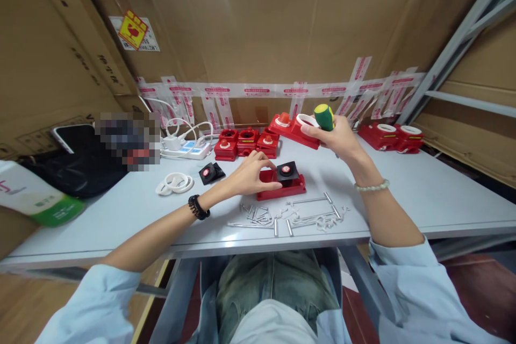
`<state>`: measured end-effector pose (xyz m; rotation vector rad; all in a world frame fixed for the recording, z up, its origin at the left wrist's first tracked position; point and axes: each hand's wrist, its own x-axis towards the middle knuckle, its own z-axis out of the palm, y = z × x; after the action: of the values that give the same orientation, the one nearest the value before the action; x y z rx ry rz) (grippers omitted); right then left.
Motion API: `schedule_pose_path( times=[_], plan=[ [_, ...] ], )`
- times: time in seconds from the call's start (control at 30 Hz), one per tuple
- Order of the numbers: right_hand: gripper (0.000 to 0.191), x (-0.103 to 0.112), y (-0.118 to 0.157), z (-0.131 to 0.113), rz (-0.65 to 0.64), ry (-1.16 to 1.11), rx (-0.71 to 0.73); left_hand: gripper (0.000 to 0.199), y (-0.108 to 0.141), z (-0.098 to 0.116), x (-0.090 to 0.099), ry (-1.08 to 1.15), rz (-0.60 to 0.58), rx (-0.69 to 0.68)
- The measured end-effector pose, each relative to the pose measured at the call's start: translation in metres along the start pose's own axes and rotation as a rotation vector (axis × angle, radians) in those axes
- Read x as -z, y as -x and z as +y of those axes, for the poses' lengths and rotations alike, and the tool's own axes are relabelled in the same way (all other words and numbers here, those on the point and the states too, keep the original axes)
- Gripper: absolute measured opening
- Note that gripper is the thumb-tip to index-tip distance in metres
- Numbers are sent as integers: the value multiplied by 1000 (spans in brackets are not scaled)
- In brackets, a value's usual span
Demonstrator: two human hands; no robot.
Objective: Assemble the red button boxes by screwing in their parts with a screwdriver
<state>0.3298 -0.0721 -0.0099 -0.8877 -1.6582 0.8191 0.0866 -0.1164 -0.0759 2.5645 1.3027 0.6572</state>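
My left hand (pixel 256 174) curls thumb and fingers around the left end of a shallow red base (pixel 268 193) on the table. A black square part with a red-and-white round centre (pixel 287 170) sits at the base's right side. In my right hand (pixel 341 137) is a screwdriver with a green and yellow handle (pixel 323 116), its blade mostly hidden. The same hand grips a tilted red housing (pixel 294 131), which has an orange-red knob and a white ring. Small screws (pixel 258 216) and metal T-shaped rods (pixel 310 200) lie in front of the base.
Several red housings (pixel 246 142) stand behind, and more with white rings (pixel 391 137) are at right. White rings (pixel 175 184), black parts (pixel 211 173) and a power strip (pixel 189 149) lie left. A green-white packet (pixel 40 199) is far left. Cardboard (pixel 262 27) walls the back.
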Motion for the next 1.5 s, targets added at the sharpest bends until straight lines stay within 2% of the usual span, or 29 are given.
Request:
schedule_pose_path(
  times=[0.2, 0.3, 0.4, 0.5, 0.6, 0.7, 0.8, 0.9, 0.97, 1.03, 1.13, 1.2, 1.27, 1.37, 1.5],
  plan=[
    [33, -3, 4, -3, -8, 17, 15, 44, -1, -3, 3, 85, -7, -16],
    [33, -3, 4, -3, -2, 37, 19, 42, 7, -3, 20, 166, 48, -15],
    [33, -4, 4, -4, -11, 73, 36, 46, 25, -12, 48, 150, 77, 42],
    [36, -7, 5, -4, -28, 104, 50, 49, 50, -44, 75, 2, 61, 181],
    [43, -11, 7, -4, -50, 130, 43, 58, 73, -92, 91, -220, 62, 328],
    [44, -14, 9, -6, -73, 139, 57, 60, 88, -134, 94, -407, -27, 453],
    [41, -16, 11, -9, -97, 133, 63, 58, 91, -150, 90, -479, -54, 513],
    [40, -17, 11, -8, -103, 143, 75, 56, 83, -130, 82, -444, 51, 399],
    [42, -17, 10, -6, -86, 154, 80, 53, 71, -99, 74, -339, 132, 233],
    [44, -17, 9, -3, -48, 172, 82, 47, 56, -63, 62, -246, 163, 75],
    [44, -17, 7, 0, -4, 183, 92, 44, 31, -14, 39, -118, 131, -100],
    [45, -18, 6, 1, 8, 173, 95, 46, 14, 6, 22, -84, 88, -153],
    [45, -18, 6, 1, 17, 165, 102, 51, 0, 17, 8, -73, 40, -158],
    [43, -17, 5, 1, 29, 156, 122, 54, -14, 20, -6, -90, 7, -132],
    [44, -16, 5, 1, 38, 141, 121, 49, -17, 19, -7, -13, 66, -141]
  ],
)
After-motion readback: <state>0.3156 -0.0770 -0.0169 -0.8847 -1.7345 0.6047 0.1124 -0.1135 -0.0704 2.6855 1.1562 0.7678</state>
